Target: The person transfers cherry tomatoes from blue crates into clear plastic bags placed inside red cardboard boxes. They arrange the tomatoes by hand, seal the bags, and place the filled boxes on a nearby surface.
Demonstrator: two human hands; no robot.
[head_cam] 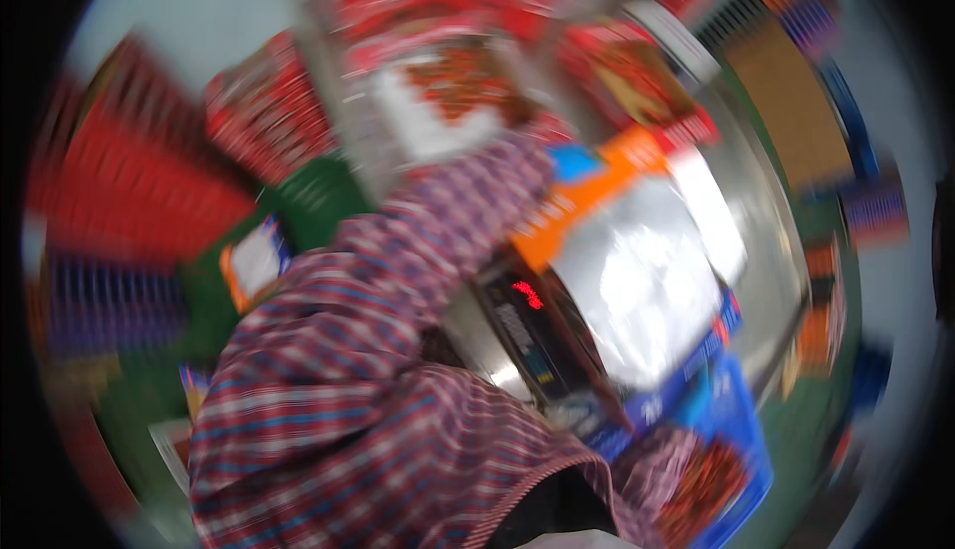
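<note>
A large packaging bag [642, 280], silver in the middle with an orange band at one end and a blue band at the other, lies across in front of me. My left hand [574, 163], in a blue glove, is at the orange end and seems to grip it; its fingers are mostly hidden. At the blue end is my right hand [692, 400], also gloved in blue; blur hides its fingers. Beside the bag is a dark scale panel [530, 325] with lit red digits. A blue basket [757, 467] holds reddish food pieces [705, 489] near my right sleeve.
Beyond my left arm, a tray with white lining [406, 113] bears red-orange pieces. A red crate [634, 79] with similar contents stands beside it. A metal table [761, 213] curves along the right. Stacked red crates [149, 183] and a purple crate [112, 306] stand left.
</note>
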